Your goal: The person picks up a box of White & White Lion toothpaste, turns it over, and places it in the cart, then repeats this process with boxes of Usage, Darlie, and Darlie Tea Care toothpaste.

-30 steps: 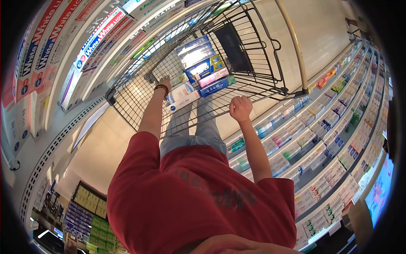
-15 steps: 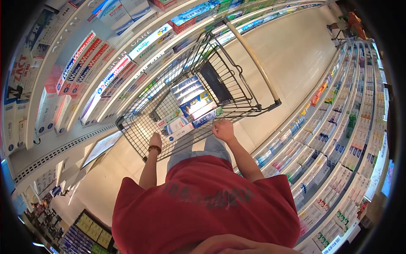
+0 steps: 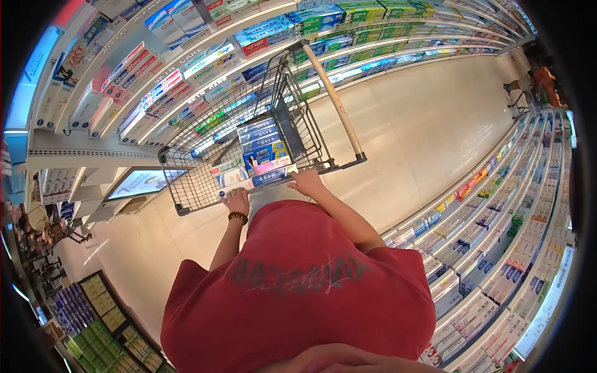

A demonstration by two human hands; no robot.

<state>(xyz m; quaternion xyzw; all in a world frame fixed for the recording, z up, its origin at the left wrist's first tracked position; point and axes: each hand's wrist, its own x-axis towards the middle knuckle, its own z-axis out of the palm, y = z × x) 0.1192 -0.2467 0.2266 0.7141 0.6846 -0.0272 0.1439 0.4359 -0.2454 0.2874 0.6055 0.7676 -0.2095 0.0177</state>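
A wire shopping cart [image 3: 179, 198] stands sideways in front of me, its long near rim running past both my hands. My left hand [image 3: 237, 202], with a beaded bracelet at the wrist, has its fingers hooked over that rim. Farther right along the same rim, my right hand [image 3: 306, 182] grips it with the fingers bent over the edge. Between and beyond the hands, a stack of blue and white toothpaste boxes [image 3: 260, 140] lies in the basket. A pink and white box [image 3: 272, 166] and a long white box [image 3: 239, 186] lie nearer me.
The cart's tan handle [image 3: 336, 99] is at its right end. Shelves of boxed toothpaste [image 3: 320, 20] run along the far side, and another long shelf [image 3: 479, 248] curves up the right. Pale floor [image 3: 410, 124] stretches between them. A lit screen [image 3: 146, 183] sits low at left.
The cart appears turned and lower left in view, closer to my body. My hands, earlier closed near its side, now lie over the rim with fingers more extended. The shelves have shifted in view.
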